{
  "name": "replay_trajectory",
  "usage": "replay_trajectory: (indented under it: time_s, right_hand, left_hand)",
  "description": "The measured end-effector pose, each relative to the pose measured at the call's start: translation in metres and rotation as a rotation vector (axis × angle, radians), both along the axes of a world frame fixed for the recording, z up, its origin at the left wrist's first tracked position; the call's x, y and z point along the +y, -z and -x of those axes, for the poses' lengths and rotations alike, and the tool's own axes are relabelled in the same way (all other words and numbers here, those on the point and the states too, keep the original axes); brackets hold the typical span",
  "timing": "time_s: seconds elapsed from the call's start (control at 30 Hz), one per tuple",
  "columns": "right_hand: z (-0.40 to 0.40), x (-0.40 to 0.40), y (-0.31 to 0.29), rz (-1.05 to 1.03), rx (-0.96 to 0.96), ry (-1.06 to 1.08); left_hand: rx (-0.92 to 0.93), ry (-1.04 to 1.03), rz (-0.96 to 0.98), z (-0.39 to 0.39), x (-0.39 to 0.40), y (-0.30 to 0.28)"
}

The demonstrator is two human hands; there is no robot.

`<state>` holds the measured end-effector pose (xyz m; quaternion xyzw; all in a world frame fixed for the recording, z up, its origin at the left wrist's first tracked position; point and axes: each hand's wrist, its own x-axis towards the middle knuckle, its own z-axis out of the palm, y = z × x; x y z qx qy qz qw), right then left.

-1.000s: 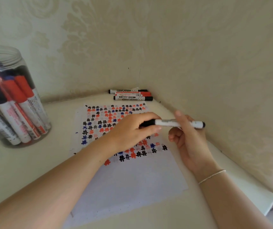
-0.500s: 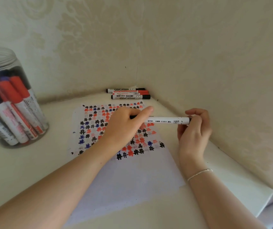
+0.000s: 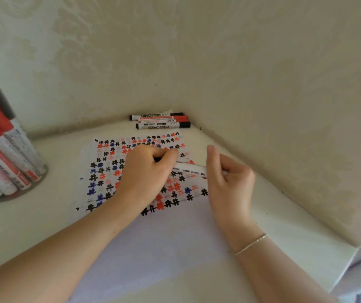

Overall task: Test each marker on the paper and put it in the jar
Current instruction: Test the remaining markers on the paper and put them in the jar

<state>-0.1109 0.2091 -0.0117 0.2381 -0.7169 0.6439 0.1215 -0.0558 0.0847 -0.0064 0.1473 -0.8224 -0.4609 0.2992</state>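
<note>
Both hands hold one white marker (image 3: 190, 168) level above the paper (image 3: 153, 241). My left hand (image 3: 146, 173) grips its black cap end, fingers curled round it. My right hand (image 3: 229, 182) grips the other end of the barrel, so that end is hidden. The paper's far half is covered with black, red and blue hash marks. The clear jar (image 3: 2, 149) stands at the far left, filled with several red and black capped markers. Three more markers (image 3: 161, 120) lie side by side in the far corner.
The cream tabletop (image 3: 33, 226) sits in a corner between two patterned walls (image 3: 284, 106). Its right edge (image 3: 337, 254) drops off near my right forearm, which wears a thin bracelet (image 3: 249, 243).
Both hands have dropped lower toward the paper with the marker. My right hand has slid along the barrel and now covers its end. The view has shifted right, cutting off part of the jar.
</note>
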Motion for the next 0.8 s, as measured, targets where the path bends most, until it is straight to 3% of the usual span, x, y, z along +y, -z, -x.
replay_trajectory:
  time_s: [0.1,0.23,0.4,0.67,0.8]
  right_hand:
    - [0.011,-0.002,-0.002,-0.078,-0.107,-0.009]
    - [0.013,-0.003,-0.009,-0.050,-0.149,-0.013]
    - [0.006,-0.026,-0.056,0.088,-0.309,-0.044]
    - [-0.060,-0.128,-0.143,0.106,-0.396,-0.444]
    - [-0.095,-0.173,-0.169,-0.054,-0.247,-0.669]
  left_hand:
    - [-0.048,0.007,0.003,0.005,0.001,0.001]
    - [0.020,-0.007,0.007,0.005,0.004,-0.013]
    - [0.255,-0.074,-0.380,-0.007,-0.008,-0.065]
    - [0.699,-0.227,-0.004,-0.083,-0.056,-0.152]
    - [0.777,-0.368,0.125,-0.120,-0.103,-0.177]
